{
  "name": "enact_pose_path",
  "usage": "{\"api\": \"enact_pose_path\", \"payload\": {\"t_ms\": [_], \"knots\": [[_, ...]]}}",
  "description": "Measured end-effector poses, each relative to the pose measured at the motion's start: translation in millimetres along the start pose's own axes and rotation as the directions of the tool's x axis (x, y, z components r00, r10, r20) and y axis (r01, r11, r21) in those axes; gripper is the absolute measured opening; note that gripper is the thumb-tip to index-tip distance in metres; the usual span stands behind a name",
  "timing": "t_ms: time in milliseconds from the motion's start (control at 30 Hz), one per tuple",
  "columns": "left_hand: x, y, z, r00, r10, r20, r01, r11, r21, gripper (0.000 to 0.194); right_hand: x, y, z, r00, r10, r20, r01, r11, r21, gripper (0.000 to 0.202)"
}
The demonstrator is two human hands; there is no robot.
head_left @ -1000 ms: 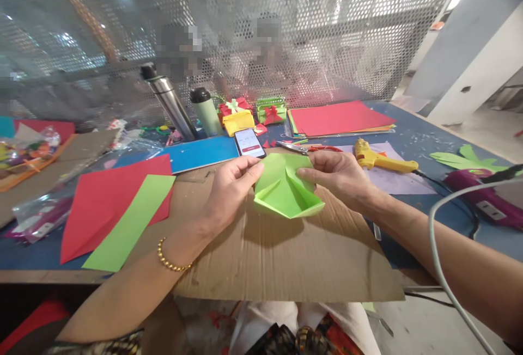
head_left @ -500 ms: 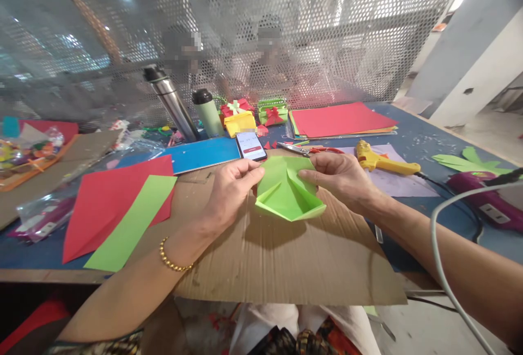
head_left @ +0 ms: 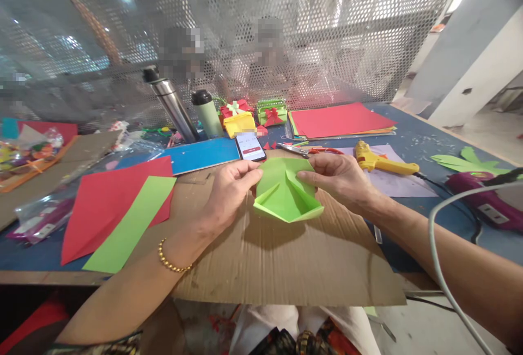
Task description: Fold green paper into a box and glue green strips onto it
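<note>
A piece of folded green paper (head_left: pixel 288 194) is held up in front of me, over the cardboard sheet (head_left: pixel 294 268). Its lower edge is turned up like a shallow pocket and creases fan out toward the top. My left hand (head_left: pixel 232 186) pinches its left edge between thumb and fingers. On the opposite edge, my right hand (head_left: pixel 337 178) pinches it the same way. Both thumbs lie on the near face; some fingertips are hidden behind the paper. Left of my left hand, a green paper strip (head_left: pixel 131 224) lies across red paper (head_left: pixel 110 197).
Behind the hands are a phone (head_left: pixel 250 147), scissors (head_left: pixel 302 150) and small paper bags (head_left: pixel 241 123). A yellow glue gun (head_left: pixel 382 161) lies at right, near a purple power strip (head_left: pixel 478 197) and a white cable (head_left: pixel 435 246). Two bottles (head_left: pixel 174 104) stand at back left, before a perforated metal screen.
Hardly anything differs. The view has shifted very slightly, and both hands keep their pinch on the folded green paper.
</note>
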State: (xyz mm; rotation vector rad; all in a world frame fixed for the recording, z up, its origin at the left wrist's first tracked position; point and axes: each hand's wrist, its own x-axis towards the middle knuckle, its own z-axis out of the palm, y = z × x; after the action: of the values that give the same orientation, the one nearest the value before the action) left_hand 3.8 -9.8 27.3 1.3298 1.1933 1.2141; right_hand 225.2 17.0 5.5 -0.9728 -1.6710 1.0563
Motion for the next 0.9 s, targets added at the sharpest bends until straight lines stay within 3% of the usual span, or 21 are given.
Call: {"api": "enact_pose_path", "payload": {"t_ms": [167,567,900], "knots": [[1.1,0.0,1.4,1.000,0.000,0.014,0.001,1.000,-0.017,0.024,-0.3,0.7,-0.4,0.999,-0.039,-0.004,0.039,0.999,-0.011,0.042],[1.3,2.0,-1.4,0.999,0.014,-0.038,-0.015,1.000,-0.007,0.023,-0.6,-8.4,-3.1,0.997,0.003,0.080,-0.008,0.998,0.065,0.017],[-0.3,4.0,-1.7,0.994,0.070,-0.079,-0.064,0.995,0.074,0.020,0.3,-13.2,-2.9,0.997,0.053,0.064,-0.060,0.992,0.113,0.026]]}}
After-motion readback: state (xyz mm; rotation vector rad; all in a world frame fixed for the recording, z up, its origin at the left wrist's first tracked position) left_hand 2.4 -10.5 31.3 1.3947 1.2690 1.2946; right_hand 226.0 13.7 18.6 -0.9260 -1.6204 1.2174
